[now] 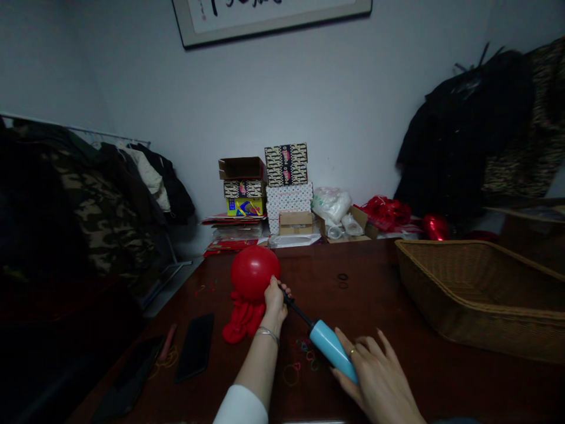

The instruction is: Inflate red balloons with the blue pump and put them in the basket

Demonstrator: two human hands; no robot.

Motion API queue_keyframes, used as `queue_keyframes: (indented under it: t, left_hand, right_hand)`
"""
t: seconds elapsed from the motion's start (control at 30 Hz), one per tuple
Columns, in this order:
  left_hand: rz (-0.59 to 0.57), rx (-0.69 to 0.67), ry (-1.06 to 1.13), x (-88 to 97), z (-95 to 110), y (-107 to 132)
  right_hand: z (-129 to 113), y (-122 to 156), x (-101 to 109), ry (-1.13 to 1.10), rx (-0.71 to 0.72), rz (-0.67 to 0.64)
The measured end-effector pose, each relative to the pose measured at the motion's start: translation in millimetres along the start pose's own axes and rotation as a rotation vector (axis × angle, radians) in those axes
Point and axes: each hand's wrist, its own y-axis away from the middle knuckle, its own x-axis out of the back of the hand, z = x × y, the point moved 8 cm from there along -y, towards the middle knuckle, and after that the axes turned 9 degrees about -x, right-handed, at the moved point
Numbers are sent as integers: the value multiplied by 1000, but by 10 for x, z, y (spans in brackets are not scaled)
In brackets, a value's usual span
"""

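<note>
A round red balloon [255, 270] is seen near the middle of a dark brown table [366, 294]. It is puffed up with air. Its neck is pinched shut by the left hand [274, 299], which is closed tight around it. The thin black tip of a blue pump [332, 348] is held there too, right at the balloon's neck. A thin bracelet [267, 334] is worn on the left wrist.

The fat blue end of the pump is gripped by the right hand [375, 380]. It is tucked between the thumb and the palm, and the other fingers are stretched out loose over it. The pump is tilted, with its tip up by the balloon and its blue end low and close to the person.

A soft pile of flat red balloons [241, 323] is found just under the big balloon, touching the left hand. A dark phone [195, 347] is laid flat to the left of the arm. Little rubber bands [292, 373] are scattered on the table between the two arms. A big woven basket [477, 282] is set on the right side. Boxes [286, 176] are stacked at the far end by the wall.
</note>
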Motion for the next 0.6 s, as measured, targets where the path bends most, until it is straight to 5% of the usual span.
queue_keyframes:
  t: [0.27,0.6]
  left_hand:
    - [-8,1,13,-10,82,-82]
    - [-7,7,9,-81,15,84]
  right_hand:
    - [170,221,82,-23,69,98]
    - [-76,-134,93,4,-43,-12]
